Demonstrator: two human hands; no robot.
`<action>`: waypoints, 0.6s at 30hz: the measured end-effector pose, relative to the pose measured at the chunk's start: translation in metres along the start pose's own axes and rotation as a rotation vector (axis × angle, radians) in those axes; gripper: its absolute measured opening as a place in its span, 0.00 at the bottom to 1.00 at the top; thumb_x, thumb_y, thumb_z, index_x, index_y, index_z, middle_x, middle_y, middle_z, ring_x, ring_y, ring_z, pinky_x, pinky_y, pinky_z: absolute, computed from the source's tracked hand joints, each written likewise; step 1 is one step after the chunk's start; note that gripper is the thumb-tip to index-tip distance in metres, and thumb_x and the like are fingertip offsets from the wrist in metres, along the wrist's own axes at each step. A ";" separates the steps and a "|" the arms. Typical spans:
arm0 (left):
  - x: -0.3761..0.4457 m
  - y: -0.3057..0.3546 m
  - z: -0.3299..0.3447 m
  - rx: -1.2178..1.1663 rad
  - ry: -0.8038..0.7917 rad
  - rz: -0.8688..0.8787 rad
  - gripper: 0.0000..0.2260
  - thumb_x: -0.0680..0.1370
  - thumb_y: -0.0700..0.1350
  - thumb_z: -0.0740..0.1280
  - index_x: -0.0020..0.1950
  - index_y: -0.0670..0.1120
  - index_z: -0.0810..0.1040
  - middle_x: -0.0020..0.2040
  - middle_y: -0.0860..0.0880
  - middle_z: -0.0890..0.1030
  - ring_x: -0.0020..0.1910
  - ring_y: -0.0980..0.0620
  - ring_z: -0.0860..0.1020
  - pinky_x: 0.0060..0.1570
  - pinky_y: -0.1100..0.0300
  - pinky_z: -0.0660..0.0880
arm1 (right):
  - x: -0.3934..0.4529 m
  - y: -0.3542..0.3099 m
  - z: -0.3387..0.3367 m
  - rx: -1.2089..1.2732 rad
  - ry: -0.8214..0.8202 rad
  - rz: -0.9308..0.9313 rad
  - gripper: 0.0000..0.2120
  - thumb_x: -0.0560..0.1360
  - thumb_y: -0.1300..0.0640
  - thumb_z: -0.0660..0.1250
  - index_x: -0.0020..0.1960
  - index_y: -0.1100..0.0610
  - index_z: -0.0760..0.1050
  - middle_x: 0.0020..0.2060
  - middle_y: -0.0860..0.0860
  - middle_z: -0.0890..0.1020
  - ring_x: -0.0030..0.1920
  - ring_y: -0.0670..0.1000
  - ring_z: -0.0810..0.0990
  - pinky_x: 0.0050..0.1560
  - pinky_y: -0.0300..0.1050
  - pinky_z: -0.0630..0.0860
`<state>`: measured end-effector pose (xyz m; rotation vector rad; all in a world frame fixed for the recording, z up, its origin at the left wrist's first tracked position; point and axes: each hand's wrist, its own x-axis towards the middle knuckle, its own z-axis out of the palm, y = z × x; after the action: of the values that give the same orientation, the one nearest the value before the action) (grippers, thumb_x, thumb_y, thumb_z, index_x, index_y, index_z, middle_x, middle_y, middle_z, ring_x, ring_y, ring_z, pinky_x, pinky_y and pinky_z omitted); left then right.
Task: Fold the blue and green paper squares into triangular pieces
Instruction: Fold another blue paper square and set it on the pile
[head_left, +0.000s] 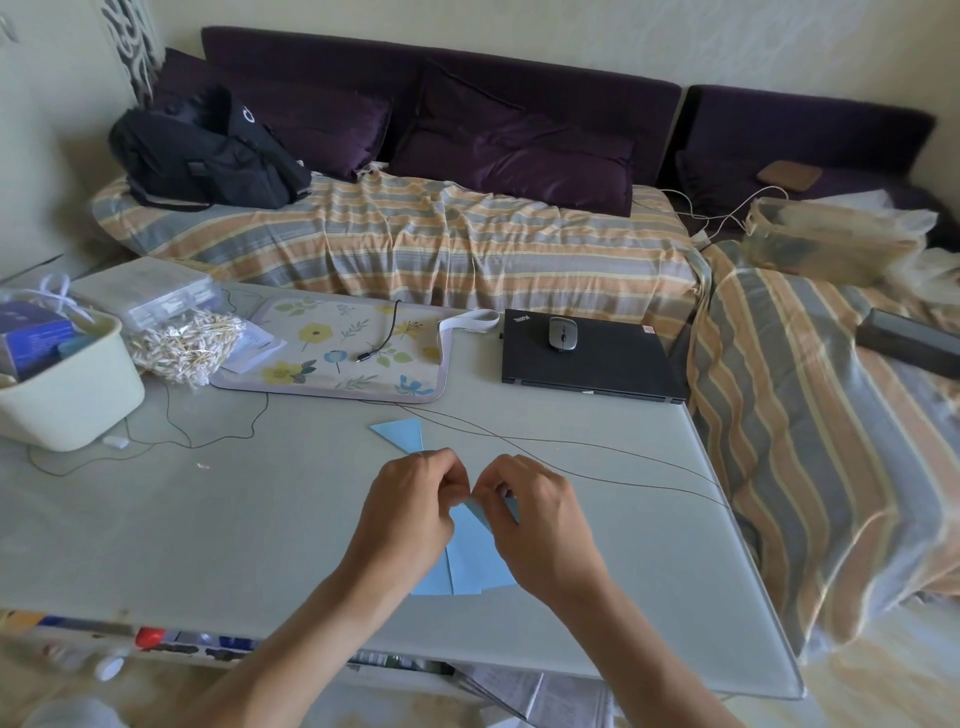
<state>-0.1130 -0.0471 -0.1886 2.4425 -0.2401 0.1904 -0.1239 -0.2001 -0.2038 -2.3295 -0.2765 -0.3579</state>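
Blue paper (470, 561) pinched by both hands (410, 506) (535, 512); thin wire (597, 470) just beyond, folded triangle (402, 433) near.

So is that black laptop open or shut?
Shut. The laptop lies flat with its lid down, and a grey mouse sits on top.

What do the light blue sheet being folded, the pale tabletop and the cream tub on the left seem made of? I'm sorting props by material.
Light blue sheet: thin matte paper, judging by its sharp creases and flat layers. Pale tabletop: probably frosted glass or a smooth laminate; soft sheen, translucent-looking edge. Cream tub: likely moulded plastic, with smooth rounded walls and a dull finish.
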 end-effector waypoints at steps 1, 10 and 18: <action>0.001 0.000 -0.001 0.001 0.002 -0.001 0.12 0.75 0.31 0.69 0.41 0.48 0.79 0.33 0.57 0.77 0.34 0.57 0.75 0.32 0.70 0.67 | 0.001 0.001 -0.001 -0.001 0.002 0.008 0.06 0.76 0.60 0.63 0.42 0.56 0.77 0.37 0.48 0.80 0.39 0.49 0.76 0.41 0.48 0.74; 0.004 -0.003 -0.006 -0.007 0.027 -0.073 0.18 0.69 0.26 0.63 0.38 0.51 0.75 0.33 0.57 0.79 0.35 0.55 0.76 0.31 0.70 0.64 | 0.004 0.007 -0.007 -0.018 0.026 0.034 0.07 0.77 0.64 0.65 0.42 0.56 0.76 0.38 0.47 0.80 0.39 0.49 0.76 0.40 0.43 0.73; 0.007 -0.010 -0.006 -0.023 0.050 -0.108 0.16 0.69 0.28 0.63 0.37 0.50 0.76 0.34 0.55 0.81 0.36 0.51 0.79 0.34 0.60 0.72 | 0.005 0.009 -0.014 -0.005 0.052 0.086 0.07 0.77 0.64 0.67 0.40 0.57 0.77 0.36 0.47 0.81 0.39 0.49 0.76 0.40 0.39 0.72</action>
<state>-0.1047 -0.0364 -0.1886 2.4167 -0.0877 0.2004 -0.1190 -0.2160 -0.1989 -2.3252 -0.1493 -0.3759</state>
